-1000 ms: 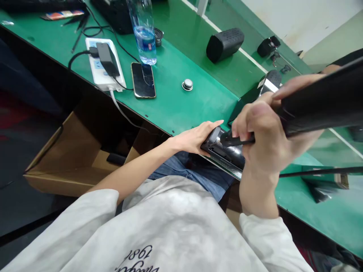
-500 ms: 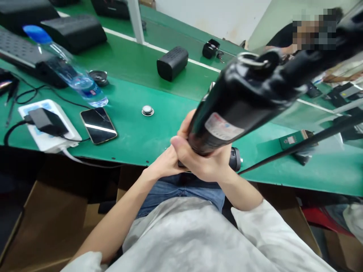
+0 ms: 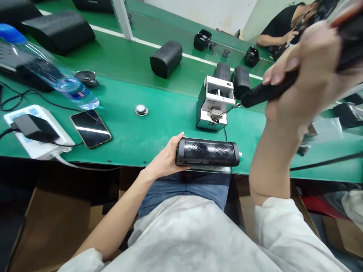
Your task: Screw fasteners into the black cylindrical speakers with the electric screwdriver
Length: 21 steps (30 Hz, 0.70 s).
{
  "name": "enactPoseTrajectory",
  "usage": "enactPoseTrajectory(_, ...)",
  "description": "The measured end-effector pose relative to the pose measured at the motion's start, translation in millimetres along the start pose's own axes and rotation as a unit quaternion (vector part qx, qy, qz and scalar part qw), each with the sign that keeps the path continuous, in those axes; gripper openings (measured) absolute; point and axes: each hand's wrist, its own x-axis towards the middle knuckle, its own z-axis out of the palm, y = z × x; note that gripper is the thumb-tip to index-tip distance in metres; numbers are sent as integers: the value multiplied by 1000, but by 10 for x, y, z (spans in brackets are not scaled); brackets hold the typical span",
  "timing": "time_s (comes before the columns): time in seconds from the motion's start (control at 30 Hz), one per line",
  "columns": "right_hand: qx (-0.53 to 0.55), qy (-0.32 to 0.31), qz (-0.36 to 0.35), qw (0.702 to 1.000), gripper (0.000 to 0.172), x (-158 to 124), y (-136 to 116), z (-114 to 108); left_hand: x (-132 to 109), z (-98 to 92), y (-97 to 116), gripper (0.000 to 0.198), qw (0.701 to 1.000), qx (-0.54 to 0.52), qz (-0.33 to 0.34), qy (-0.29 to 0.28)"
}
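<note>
Fingers of the left hand [image 3: 166,160] are cupping one end of a black, mesh-grilled cylindrical speaker [image 3: 207,152] lying left-to-right along the green counter [image 3: 159,124] edge, while the right hand [image 3: 306,75] is clenching a raised black screwdriver [image 3: 266,92].

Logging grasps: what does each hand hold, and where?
Left hand grips the black cylindrical mesh speaker by its left end; right hand wraps the black power screwdriver mid-body.

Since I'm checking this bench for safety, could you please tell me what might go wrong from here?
1. The speaker lies at the front edge of the table, gripped only at one end by the left hand; it might roll or drop.
2. The water bottle sits close to the power strip and phone; a spill could reach them.
</note>
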Motion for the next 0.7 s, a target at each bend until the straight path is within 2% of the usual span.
enactPoseTrajectory(0.07,-72,11,-81,994,21,65,343,-39,3,-2,5,150,1000,-1,-1,-1)
enactPoseTrajectory(0.17,-120,6,-54,991,43,86,707,-59,2,-8,14,152,1000,-1,-1,-2)
enactPoseTrajectory(0.23,-131,16,-39,991,53,94,796,-83,-1,-12,16,151,1000,-1,1,-4)
enactPoseTrajectory(0.37,-143,-25,-6,989,49,126,749,-141,-3,-14,12,145,1000,-6,-1,-5)
enactPoseTrajectory(0.53,-148,-54,-19,987,38,84,640,-114,-2,2,-15,146,1000,-16,0,0)
enactPoseTrajectory(0.63,-138,-40,11,990,36,13,504,-143,0,6,-22,145,1000,-17,3,5)
enactPoseTrajectory(0.7,-115,-59,75,989,27,-12,346,-253,1,4,-22,143,1000,-17,2,6)
